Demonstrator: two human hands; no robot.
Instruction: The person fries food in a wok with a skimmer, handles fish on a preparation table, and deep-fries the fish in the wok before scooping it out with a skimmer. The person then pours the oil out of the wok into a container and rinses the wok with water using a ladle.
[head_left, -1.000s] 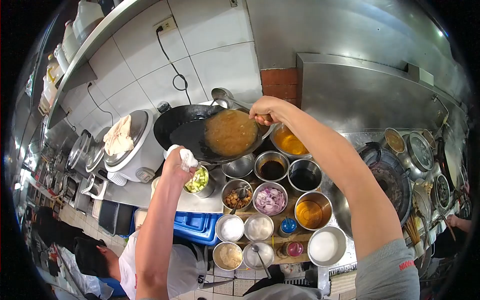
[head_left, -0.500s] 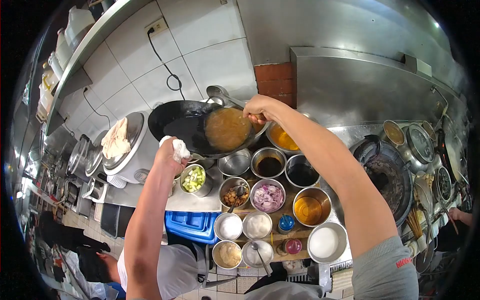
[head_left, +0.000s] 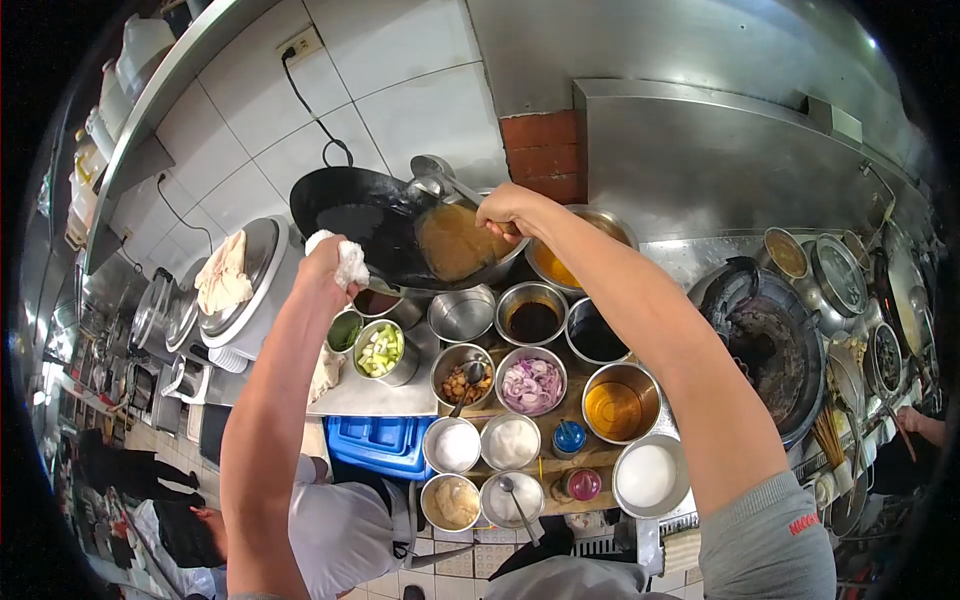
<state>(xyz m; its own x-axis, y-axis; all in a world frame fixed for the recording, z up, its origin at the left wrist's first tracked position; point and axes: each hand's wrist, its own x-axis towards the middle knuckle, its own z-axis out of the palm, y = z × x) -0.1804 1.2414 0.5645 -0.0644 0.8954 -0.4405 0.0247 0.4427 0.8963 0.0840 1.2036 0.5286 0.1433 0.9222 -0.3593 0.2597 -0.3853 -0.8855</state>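
Note:
My left hand [head_left: 328, 262] is closed around a folded white cloth [head_left: 352, 266] at the near left edge of a black wok [head_left: 350, 215]. The wok leans to the right, and cloudy brown liquid [head_left: 458, 245] lies in its right side. In my right hand [head_left: 508, 214] is the handle of a metal ladle [head_left: 430, 168], fingers wrapped round its wooden end. The ladle's bowl sits above the wok's far rim. A metal pot stands partly hidden beneath the wok's right side. Just below are a dark-sauce pot [head_left: 532, 318] and a pot of chopped green vegetable [head_left: 382, 350].
Metal bowls of sliced onion [head_left: 533, 384], white powders [head_left: 514, 441] and yellow oil [head_left: 621, 402] crowd the counter. A black wok burner [head_left: 765, 350] is at right, a lidded cooker [head_left: 250, 285] at left. Another person [head_left: 190, 530] is at lower left; another person's hand [head_left: 918, 425] shows far right.
The view has shifted slightly. Both hands keep their grips on the cloth and ladle; the wok has moved a little, and the brown liquid looks less blurred.

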